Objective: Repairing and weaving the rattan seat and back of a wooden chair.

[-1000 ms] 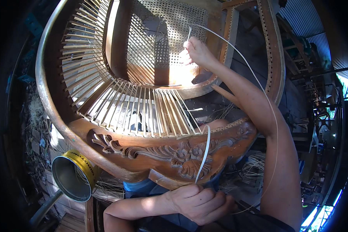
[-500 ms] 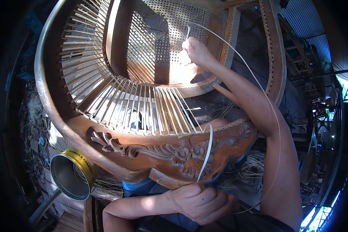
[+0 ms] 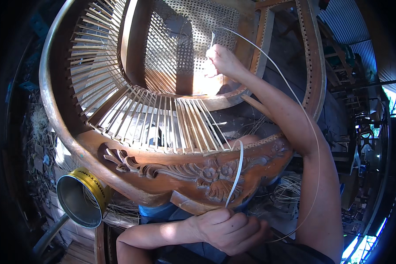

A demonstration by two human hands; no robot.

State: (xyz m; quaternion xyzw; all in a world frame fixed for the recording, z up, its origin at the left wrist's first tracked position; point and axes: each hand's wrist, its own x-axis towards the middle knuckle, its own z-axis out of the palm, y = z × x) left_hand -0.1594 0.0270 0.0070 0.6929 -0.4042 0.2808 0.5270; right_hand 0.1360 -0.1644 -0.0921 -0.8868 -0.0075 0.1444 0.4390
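Note:
Near the lower edge, my left hand (image 3: pixel 233 231) is closed round a pale cane strand (image 3: pixel 236 180). The strand rises from this fist and bends over at the chair frame's holed inner edge. Farther up, over the frame's opening, my right hand (image 3: pixel 223 60) is closed on cane too, with a short bit sticking up above its fingers. A thin length loops from there past my right forearm and down toward my left hand. The carved wooden chair frame (image 3: pixel 132 187) carries rows of cane strips (image 3: pixel 105 79) strung between its curved rails. What lies inside both fists is hidden.
Left of the frame stands an open yellow can (image 3: pixel 99 188) with a stick beside it. Finished woven cane mesh (image 3: pixel 209 26) fills a panel at the top. A holed wooden rail (image 3: pixel 310 57) stands upper right. Loose cane coils (image 3: pixel 288 189) lie beyond the right edge.
The cane strand above my left hand has shifted very slightly to the right. My right hand has dropped by a hair. Otherwise the chair frame and both arms look the same.

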